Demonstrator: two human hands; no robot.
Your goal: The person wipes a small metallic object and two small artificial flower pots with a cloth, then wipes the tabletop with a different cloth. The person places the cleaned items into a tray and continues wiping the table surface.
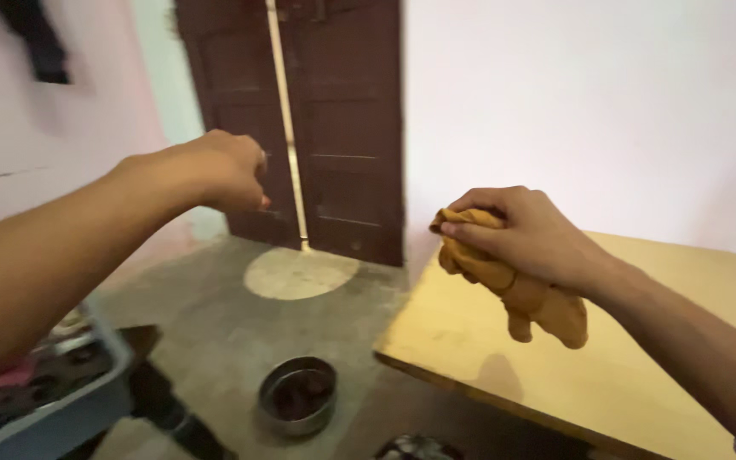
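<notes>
Nearest you, a grey bin sits at the lower left and a round metal bowl rests on the concrete floor. Your right hand has its fingers clenched around a bunched mustard-yellow cloth, held in the air above the wooden tabletop. Your left hand is curled shut, holding nothing you can see, raised toward the dark brown door beyond.
</notes>
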